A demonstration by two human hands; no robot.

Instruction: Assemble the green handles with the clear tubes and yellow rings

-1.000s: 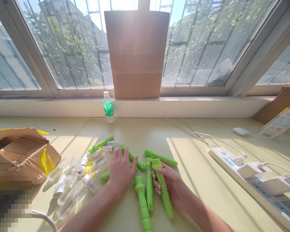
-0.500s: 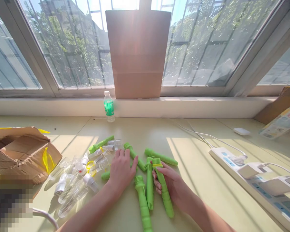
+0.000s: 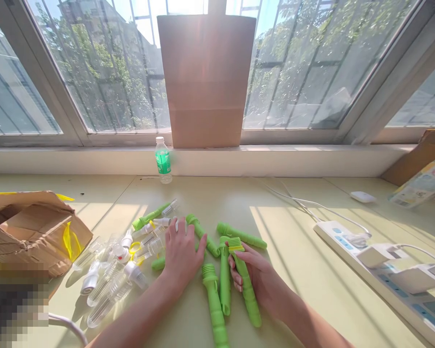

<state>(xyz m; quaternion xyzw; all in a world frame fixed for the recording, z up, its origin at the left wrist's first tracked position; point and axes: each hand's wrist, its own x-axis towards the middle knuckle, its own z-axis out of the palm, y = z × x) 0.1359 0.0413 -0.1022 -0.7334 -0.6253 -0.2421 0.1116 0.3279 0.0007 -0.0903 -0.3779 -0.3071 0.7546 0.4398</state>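
Observation:
My right hand (image 3: 257,273) is closed around a green plastic tube (image 3: 249,295) with a threaded neck and a yellow ring, its threaded end pointing away from me. Palm down, my left hand (image 3: 183,253) has its fingers stretched and apart at the right edge of a pile of clear ribbed tubes (image 3: 108,290) and white caps (image 3: 132,269). Just beyond its fingertips lies a small clear tube (image 3: 170,208). Another green tube (image 3: 214,304) lies between my arms, with several more around my hands; one is partly hidden under my left hand.
An open cardboard box (image 3: 39,232) with yellow tape stands at the left. A plastic bottle (image 3: 163,162) is by the window ledge, next to a cardboard sheet (image 3: 206,82). On the right, a white power strip (image 3: 348,251) holds plugs and cables.
The small clear tube beyond my left fingertips has shifted and turned to point away to the right. My left fingers have moved slightly left. My right hand stays in place with the green tube.

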